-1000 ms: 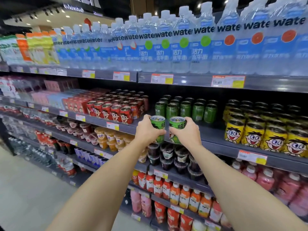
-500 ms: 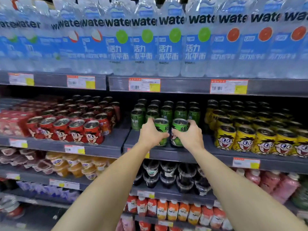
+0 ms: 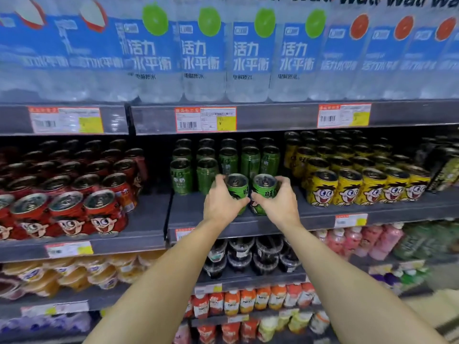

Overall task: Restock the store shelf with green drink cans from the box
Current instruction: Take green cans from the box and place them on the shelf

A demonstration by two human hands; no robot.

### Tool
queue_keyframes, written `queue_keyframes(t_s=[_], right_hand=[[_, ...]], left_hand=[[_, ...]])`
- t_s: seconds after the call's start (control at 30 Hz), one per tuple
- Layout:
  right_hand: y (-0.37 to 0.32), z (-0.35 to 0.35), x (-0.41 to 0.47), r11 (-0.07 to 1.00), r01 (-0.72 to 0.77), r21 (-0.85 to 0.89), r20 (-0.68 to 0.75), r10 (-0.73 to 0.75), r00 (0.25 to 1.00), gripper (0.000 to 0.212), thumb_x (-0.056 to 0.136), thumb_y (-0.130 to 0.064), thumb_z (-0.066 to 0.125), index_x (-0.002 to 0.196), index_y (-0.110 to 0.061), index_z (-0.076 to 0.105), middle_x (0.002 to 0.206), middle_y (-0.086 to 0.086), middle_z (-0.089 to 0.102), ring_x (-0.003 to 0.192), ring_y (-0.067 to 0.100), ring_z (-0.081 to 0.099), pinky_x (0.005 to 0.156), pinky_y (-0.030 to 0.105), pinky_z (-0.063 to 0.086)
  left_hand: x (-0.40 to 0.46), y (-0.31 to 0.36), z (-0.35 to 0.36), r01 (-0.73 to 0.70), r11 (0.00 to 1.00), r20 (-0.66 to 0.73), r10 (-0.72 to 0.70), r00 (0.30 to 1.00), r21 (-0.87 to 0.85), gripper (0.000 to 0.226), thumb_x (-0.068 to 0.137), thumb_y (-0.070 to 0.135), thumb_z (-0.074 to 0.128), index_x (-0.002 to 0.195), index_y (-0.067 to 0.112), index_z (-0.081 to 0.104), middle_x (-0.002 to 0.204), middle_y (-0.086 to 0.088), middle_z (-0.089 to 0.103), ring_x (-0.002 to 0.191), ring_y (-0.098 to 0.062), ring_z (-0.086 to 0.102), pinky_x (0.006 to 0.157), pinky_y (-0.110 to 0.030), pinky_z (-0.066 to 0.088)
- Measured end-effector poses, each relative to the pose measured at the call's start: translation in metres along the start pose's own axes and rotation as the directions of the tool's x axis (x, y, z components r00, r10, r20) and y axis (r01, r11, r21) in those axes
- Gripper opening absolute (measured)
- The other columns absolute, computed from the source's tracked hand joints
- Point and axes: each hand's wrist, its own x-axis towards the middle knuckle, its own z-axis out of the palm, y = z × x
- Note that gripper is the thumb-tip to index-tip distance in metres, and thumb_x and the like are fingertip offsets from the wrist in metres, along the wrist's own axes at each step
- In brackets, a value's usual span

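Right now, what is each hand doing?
Left hand: grips a green can.
Right hand: grips another green can.

light: bright, even | shelf recesses shadowed | edges: blurred, wide-angle curved | centre sharp

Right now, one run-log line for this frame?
phase: placing | left hand: grips left green can | right hand: grips right green can | cans: upright, over shelf front, ahead of stocked green cans
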Motion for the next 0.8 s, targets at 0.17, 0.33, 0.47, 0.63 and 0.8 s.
queue_keyframes(t_s=[0.17, 0.33, 0.47, 0.63, 0.8], right_hand=[[0.001, -0.002, -0.005, 0.999, 0.028, 0.028, 0.026, -0.029, 0.999, 0.067, 0.076, -0.033, 0.083, 0.128, -0.016, 0.043, 0.113, -0.006, 0.049, 0.093, 0.010, 0.048, 0.082, 0.024, 0.037], [0.009, -0.001, -0.003, 0.994, 0.029, 0.105, 0.084, -0.038, 0.996, 0.071, 0.074, -0.034, 0.084, 0.130, -0.019, 0.042, 0.121, -0.003, 0.058, 0.109, 0.017, 0.058, 0.091, 0.031, 0.046], [0.017, -0.001, -0.003, 0.989, 0.021, 0.146, 0.116, -0.038, 0.993, 0.074, 0.075, -0.036, 0.084, 0.133, -0.024, 0.040, 0.126, -0.001, 0.058, 0.113, 0.018, 0.057, 0.094, 0.035, 0.047], [0.016, -0.001, -0.002, 0.989, 0.043, 0.140, 0.116, -0.060, 0.991, 0.077, 0.076, -0.033, 0.083, 0.137, -0.021, 0.038, 0.134, 0.003, 0.054, 0.121, 0.022, 0.052, 0.101, 0.040, 0.045], [0.013, -0.004, 0.000, 0.992, 0.058, 0.113, 0.118, -0.071, 0.991, 0.072, 0.077, -0.028, 0.083, 0.133, -0.018, 0.040, 0.134, 0.005, 0.053, 0.124, 0.024, 0.049, 0.100, 0.039, 0.044]], left_hand=[[-0.009, -0.007, 0.005, -0.016, 0.998, -0.015, 0.015, 1.000, -0.058, 0.078, 0.071, 0.040, 0.081, 0.133, 0.021, 0.039, 0.127, -0.003, 0.057, 0.115, -0.024, 0.055, 0.091, -0.038, 0.048], [-0.018, -0.002, 0.004, 0.033, 0.991, 0.000, -0.034, 0.999, -0.131, 0.080, 0.074, 0.033, 0.081, 0.139, 0.021, 0.035, 0.130, -0.004, 0.056, 0.118, -0.023, 0.053, 0.095, -0.034, 0.046], [-0.023, -0.002, 0.003, 0.092, 0.990, 0.044, -0.087, 0.995, -0.110, 0.085, 0.078, 0.031, 0.078, 0.147, 0.022, 0.028, 0.131, -0.005, 0.057, 0.118, -0.023, 0.055, 0.097, -0.034, 0.046], [-0.033, 0.000, 0.002, 0.151, 0.987, 0.011, -0.151, 0.989, -0.053, 0.074, 0.084, 0.035, 0.071, 0.145, 0.015, 0.035, 0.122, -0.008, 0.063, 0.114, -0.026, 0.057, 0.096, -0.041, 0.048], [-0.041, 0.003, 0.016, 0.150, 0.988, -0.134, -0.153, 0.979, -0.034, 0.056, 0.079, 0.037, 0.075, 0.124, 0.011, 0.052, 0.113, -0.010, 0.060, 0.107, -0.028, 0.058, 0.090, -0.041, 0.049]])
